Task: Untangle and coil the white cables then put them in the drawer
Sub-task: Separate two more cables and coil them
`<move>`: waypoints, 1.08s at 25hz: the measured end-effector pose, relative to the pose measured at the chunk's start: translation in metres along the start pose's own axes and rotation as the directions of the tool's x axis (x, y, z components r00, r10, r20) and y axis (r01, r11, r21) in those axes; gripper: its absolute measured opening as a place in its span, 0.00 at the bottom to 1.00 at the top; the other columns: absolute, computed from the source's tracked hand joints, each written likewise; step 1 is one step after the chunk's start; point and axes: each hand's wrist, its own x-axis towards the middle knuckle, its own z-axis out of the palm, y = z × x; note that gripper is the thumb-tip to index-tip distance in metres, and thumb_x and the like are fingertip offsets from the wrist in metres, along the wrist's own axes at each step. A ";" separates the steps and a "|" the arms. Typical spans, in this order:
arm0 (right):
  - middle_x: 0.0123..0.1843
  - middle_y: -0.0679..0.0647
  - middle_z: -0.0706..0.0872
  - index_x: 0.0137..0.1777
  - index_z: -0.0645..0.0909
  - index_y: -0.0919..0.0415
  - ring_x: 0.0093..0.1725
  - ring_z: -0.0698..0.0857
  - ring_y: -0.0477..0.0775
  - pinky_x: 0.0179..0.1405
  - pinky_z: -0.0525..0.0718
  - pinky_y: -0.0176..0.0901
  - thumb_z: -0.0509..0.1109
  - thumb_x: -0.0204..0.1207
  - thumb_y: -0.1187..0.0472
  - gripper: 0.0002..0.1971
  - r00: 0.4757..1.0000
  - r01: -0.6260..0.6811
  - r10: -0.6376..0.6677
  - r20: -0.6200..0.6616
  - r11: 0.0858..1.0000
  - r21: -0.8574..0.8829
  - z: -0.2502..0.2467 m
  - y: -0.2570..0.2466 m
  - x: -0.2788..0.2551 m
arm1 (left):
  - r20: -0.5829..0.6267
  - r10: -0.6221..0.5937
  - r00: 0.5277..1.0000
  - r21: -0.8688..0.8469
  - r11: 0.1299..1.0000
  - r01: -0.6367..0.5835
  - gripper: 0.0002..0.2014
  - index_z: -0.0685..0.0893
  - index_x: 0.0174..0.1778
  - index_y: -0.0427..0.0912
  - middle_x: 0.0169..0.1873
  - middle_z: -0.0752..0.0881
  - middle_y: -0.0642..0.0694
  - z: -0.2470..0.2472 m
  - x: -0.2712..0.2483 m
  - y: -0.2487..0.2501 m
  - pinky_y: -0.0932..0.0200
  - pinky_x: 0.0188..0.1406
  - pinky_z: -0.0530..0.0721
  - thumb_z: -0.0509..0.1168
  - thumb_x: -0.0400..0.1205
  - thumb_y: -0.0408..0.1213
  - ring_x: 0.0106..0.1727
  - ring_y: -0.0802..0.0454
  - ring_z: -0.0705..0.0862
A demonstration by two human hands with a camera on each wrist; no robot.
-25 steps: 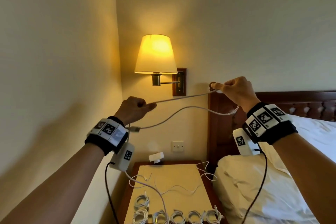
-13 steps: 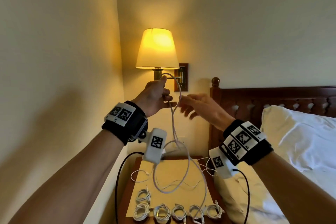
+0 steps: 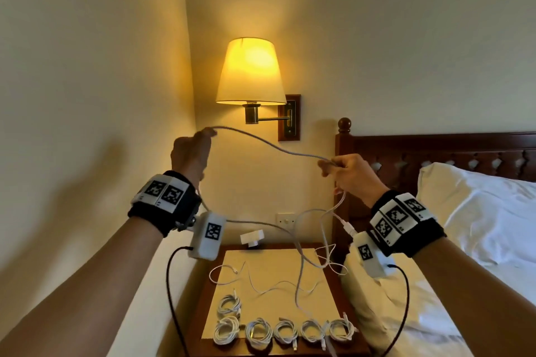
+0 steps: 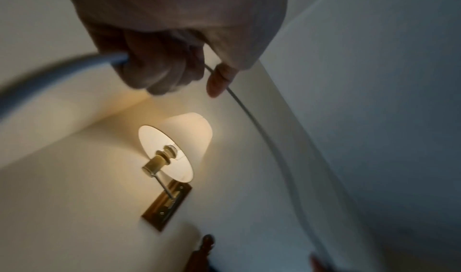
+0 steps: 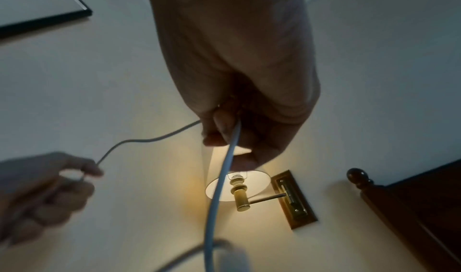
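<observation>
Head view. Item: one white cable [image 3: 269, 145], held in the air in front of the wall lamp [image 3: 251, 72]. My left hand [image 3: 190, 151] pinches it high on the left; my right hand [image 3: 349, 172] grips it lower on the right. The span between them sags slightly; the rest hangs down toward the nightstand [image 3: 278, 290]. There, six coiled cables [image 3: 285, 332] sit at the near edge and loose cable [image 3: 261, 284] lies farther back. No drawer is in sight. Step in hand, as I judge it: drawing one cable out straight before coiling. Next I need to bring the hands together to form a loop, with the hanging tail kept clear of the loose strands.

Left wrist view. Left hand [image 4: 174, 49] with fingers curled round the cable [image 4: 262, 136], thumb tip beside it. The strand runs away to the lower right. This view alone shows the curl of these fingers.

Right wrist view. Right hand [image 5: 244, 102] closed on the cable [image 5: 222, 177], which leaves the fist both leftward to the left hand [image 5: 47, 187] and down toward the lens. Only here do both grips show in one frame.
</observation>
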 end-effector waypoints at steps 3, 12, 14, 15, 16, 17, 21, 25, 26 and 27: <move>0.32 0.52 0.77 0.48 0.83 0.67 0.32 0.76 0.49 0.34 0.78 0.43 0.64 0.84 0.50 0.18 0.999 -0.005 0.004 0.047 1.000 0.021 -0.001 -0.016 0.006 | 0.256 -0.036 0.966 0.138 0.990 0.000 0.13 0.80 0.36 0.44 0.33 0.77 0.45 0.002 -0.017 -0.009 0.53 0.39 0.78 0.65 0.62 0.48 0.35 0.45 0.77; 0.34 0.49 0.78 0.44 0.78 0.56 0.34 0.76 0.48 0.35 0.73 0.39 0.59 0.87 0.54 0.12 0.989 0.109 -0.092 0.118 0.983 -0.150 0.007 -0.032 0.021 | 0.551 0.281 0.786 -0.105 0.958 -0.268 0.12 0.83 0.34 0.43 0.21 0.72 0.49 0.022 -0.041 0.007 0.61 0.20 0.67 0.69 0.80 0.45 0.20 0.51 0.67; 0.29 0.50 0.77 0.35 0.78 0.57 0.29 0.77 0.48 0.34 0.77 0.39 0.66 0.82 0.46 0.18 0.995 0.003 0.012 0.100 0.990 -0.141 -0.005 -0.008 0.015 | 0.251 0.286 0.925 -0.131 0.957 -0.260 0.18 0.79 0.29 0.44 0.18 0.67 0.52 0.013 -0.017 -0.006 0.62 0.20 0.60 0.71 0.78 0.51 0.19 0.52 0.61; 0.28 0.51 0.78 0.34 0.79 0.57 0.28 0.79 0.49 0.35 0.80 0.39 0.69 0.79 0.43 0.19 0.992 -0.035 0.051 0.116 0.990 -0.136 -0.007 -0.001 0.012 | 0.149 0.301 0.942 -0.062 0.953 -0.295 0.21 0.79 0.27 0.42 0.18 0.68 0.50 0.010 -0.006 -0.013 0.60 0.22 0.62 0.72 0.77 0.53 0.19 0.50 0.62; 0.28 0.52 0.78 0.35 0.80 0.58 0.29 0.82 0.50 0.36 0.82 0.40 0.70 0.77 0.41 0.20 0.989 -0.059 0.075 0.124 0.990 -0.131 -0.007 0.004 0.011 | 0.090 0.319 0.943 0.072 0.943 -0.326 0.23 0.79 0.26 0.40 0.19 0.71 0.47 0.007 0.003 -0.021 0.58 0.25 0.65 0.72 0.76 0.55 0.19 0.47 0.67; 0.29 0.53 0.79 0.37 0.82 0.58 0.29 0.83 0.51 0.36 0.84 0.41 0.70 0.76 0.40 0.20 0.989 -0.080 0.093 0.111 0.990 -0.118 -0.006 0.005 0.011 | 0.106 0.310 0.945 0.279 0.903 -0.327 0.23 0.82 0.28 0.38 0.23 0.77 0.45 0.004 0.007 -0.025 0.58 0.29 0.71 0.73 0.74 0.57 0.24 0.44 0.75; 0.36 0.52 0.80 0.45 0.79 0.56 0.37 0.82 0.52 0.44 0.87 0.49 0.63 0.84 0.48 0.12 0.994 -0.043 0.058 0.096 0.987 -0.153 0.012 -0.005 0.021 | 0.634 -0.016 0.773 0.614 0.619 -0.490 0.58 0.61 0.82 0.51 0.70 0.77 0.47 0.005 -0.011 -0.021 0.45 0.68 0.75 0.77 0.58 0.68 0.70 0.46 0.76; 0.37 0.47 0.75 0.45 0.75 0.57 0.40 0.77 0.51 0.52 0.81 0.53 0.61 0.83 0.63 0.05 0.970 0.119 -0.071 0.234 0.974 -0.195 0.039 -0.019 0.023 | 0.703 0.135 0.699 0.307 0.829 -0.468 0.56 0.55 0.84 0.44 0.71 0.79 0.45 0.044 -0.049 -0.003 0.44 0.73 0.71 0.68 0.67 0.70 0.72 0.46 0.75; 0.37 0.46 0.74 0.45 0.73 0.57 0.38 0.77 0.50 0.49 0.80 0.49 0.62 0.83 0.65 0.06 0.957 0.180 -0.121 0.264 0.960 -0.216 0.044 -0.020 0.021 | 0.737 0.117 0.666 0.279 0.844 -0.457 0.45 0.64 0.81 0.43 0.62 0.85 0.43 0.051 -0.056 -0.006 0.46 0.66 0.78 0.70 0.72 0.62 0.63 0.47 0.82; 0.37 0.47 0.75 0.44 0.72 0.56 0.37 0.77 0.48 0.45 0.78 0.46 0.61 0.83 0.66 0.07 0.950 0.202 -0.138 0.279 0.955 -0.217 0.045 -0.018 0.020 | 0.749 0.122 0.652 0.209 0.890 -0.406 0.33 0.76 0.74 0.42 0.48 0.88 0.43 0.055 -0.056 -0.010 0.50 0.53 0.85 0.72 0.75 0.53 0.49 0.48 0.86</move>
